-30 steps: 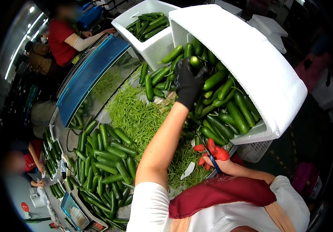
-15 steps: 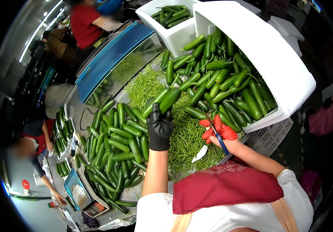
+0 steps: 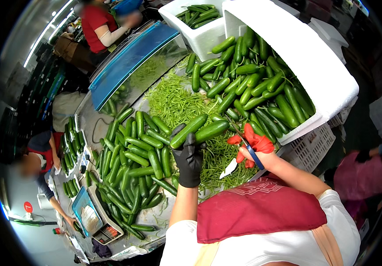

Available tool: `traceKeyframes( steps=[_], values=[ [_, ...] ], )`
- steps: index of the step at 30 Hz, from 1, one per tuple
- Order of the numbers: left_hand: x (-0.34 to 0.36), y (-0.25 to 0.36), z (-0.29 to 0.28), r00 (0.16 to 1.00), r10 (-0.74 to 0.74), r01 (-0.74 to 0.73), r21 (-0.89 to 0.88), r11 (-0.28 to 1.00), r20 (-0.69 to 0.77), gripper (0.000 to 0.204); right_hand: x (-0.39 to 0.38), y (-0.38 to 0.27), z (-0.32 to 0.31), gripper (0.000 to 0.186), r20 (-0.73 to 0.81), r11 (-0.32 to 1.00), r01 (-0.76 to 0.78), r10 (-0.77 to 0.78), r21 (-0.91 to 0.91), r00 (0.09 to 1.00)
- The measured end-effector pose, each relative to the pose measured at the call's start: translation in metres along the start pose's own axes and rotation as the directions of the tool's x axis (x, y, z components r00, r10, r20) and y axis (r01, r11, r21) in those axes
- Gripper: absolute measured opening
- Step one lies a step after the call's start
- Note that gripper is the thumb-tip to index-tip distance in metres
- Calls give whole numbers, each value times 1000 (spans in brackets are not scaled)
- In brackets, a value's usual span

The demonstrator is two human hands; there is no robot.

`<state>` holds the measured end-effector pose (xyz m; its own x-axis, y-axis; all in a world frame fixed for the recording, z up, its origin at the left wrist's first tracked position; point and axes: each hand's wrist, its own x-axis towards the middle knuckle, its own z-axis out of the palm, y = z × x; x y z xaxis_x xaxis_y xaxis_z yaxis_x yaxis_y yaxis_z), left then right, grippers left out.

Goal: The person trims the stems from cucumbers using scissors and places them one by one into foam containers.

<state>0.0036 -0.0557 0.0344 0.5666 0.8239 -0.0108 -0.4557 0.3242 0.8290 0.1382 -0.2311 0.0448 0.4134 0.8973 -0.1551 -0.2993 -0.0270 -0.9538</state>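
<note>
Cucumbers [image 3: 200, 128]: two are gripped in the left hand [image 3: 189, 159], which wears a black glove and is closed around their near ends. They lie side by side and point up and to the right, raised above the heap of green trimmings [image 3: 177, 104] on the metal table [image 3: 89, 128].

The right hand [image 3: 253, 146], in a red glove, is closed on the blue handle of a knife [image 3: 237, 162]. The blade points down and to the left, toward the person, and lies just beside the held pair without touching it.

A white foam box [image 3: 315, 57], tilted toward the person, holds the untrimmed stock to the right. Loose cucumbers lie in a pile [image 3: 133, 155] on the table to the left. A second foam box [image 3: 200, 35] stands behind. A scale [image 3: 93, 217] sits at the near left edge of the table.

Step in hand, as judged: trimming. The pair is presented to the knife over the trimmings.

Next move, as judged: the blade must turn up to meet the cucumber ends. The left hand must keep both cucumbers aligned and its fingers clear of the cut line.
</note>
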Motion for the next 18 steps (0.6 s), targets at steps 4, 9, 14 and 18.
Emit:
traceKeyframes(
  steps=[4, 9, 14, 18],
  values=[
    [-6, -1, 3, 992, -119, 125, -174, 977, 44, 37, 6, 23, -11, 50, 56, 997, 33, -36, 68, 998],
    [-19, -13, -1, 981, -161, 168, -66, 984, 106, 35, 11, 34, -10, 58, 90, 1000, 5, -3, -27, 996],
    [-23, -8, 1, 975, -190, 202, -101, 974, 111, 34, 8, 8, -4, 58, 98, 989, -145, 145, -10, 985],
    [-20, 7, -41, 997, -47, 32, -248, 968, -57, 33, 9, 24, -11, 52, 30, 998, -24, 22, 51, 999]
  ],
)
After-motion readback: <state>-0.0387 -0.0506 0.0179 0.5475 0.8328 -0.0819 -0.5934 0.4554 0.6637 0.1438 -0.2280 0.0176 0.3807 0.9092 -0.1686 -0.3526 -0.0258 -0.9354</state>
